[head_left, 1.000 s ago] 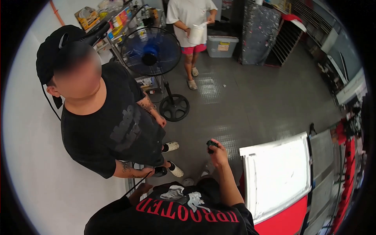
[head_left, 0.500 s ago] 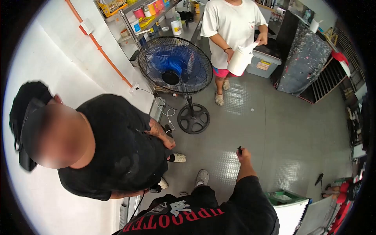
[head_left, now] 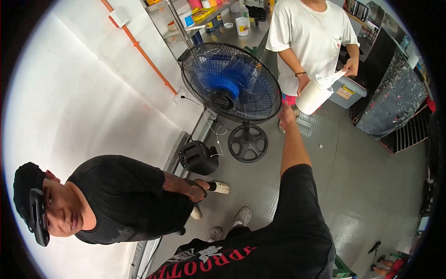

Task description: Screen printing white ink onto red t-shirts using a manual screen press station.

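Note:
My right arm reaches far forward, and my right hand is beside the right rim of a black standing fan with blue blades. The fingers are blurred against the fan guard and the clothes behind, so I cannot make out whether they touch the guard or hold anything. My left hand is out of view. Just past my right hand, a person in a white T-shirt grips a white tub with one hand and white material at its top with the other.
A person in a black shirt and cap stands at my left by the white wall. A black speaker-like box and a white cable lie near the fan's base. Shelves with paint tubs stand behind; a grey bin sits at the right.
My right hand has moved forward and up to the fan's rim; the small black thing seen in it earlier no longer shows. My view has shifted left, and the person at left leans further away.

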`<state>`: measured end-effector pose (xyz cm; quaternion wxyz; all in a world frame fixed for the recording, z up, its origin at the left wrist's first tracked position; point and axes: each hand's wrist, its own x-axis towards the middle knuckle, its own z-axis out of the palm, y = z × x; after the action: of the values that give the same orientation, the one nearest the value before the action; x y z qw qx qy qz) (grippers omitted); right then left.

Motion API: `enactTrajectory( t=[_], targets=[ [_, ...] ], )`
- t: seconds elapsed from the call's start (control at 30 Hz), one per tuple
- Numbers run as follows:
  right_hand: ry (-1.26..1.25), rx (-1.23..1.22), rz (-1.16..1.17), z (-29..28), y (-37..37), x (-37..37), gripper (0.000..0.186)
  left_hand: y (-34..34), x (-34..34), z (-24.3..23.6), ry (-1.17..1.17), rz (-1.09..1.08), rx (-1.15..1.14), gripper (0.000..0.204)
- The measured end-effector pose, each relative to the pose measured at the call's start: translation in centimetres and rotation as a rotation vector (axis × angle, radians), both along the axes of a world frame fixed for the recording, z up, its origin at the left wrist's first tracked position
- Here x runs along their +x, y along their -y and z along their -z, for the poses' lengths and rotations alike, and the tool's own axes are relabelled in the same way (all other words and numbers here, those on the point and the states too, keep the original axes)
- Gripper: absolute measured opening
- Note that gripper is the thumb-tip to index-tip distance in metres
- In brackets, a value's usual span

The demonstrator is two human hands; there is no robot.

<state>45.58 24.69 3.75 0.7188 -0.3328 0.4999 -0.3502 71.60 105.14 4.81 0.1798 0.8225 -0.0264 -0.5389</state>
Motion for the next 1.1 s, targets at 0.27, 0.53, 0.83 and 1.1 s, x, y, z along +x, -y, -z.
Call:
enactTrajectory(
  t=[0.27, 0.53, 0.83, 1.1],
  targets=[
    [-0.251, 0.146, 0.073, 10.7, -13.4, -6.0, 0.048, -2.7, -1.9, 2.1, -0.071, -0.142, 0.001, 0.061],
    [-0.841, 0.395, -1.062, 25.7, -45.6, -13.2, 0.076, 2.5, -0.5, 7.4, -0.169, 0.137, -0.068, 0.06],
    [-0.803, 0.267, -0.956, 15.2, -64.4, -11.3, 0.083, 15.3, -4.0, 9.1, -0.196, 1.198, -0.168, 0.057],
    [-1.01, 0.175, -0.757, 6.6, -72.9, -6.8, 0.069, 8.2, -1.7, 23.0, -0.275, 1.729, -0.061, 0.081]
  ],
)
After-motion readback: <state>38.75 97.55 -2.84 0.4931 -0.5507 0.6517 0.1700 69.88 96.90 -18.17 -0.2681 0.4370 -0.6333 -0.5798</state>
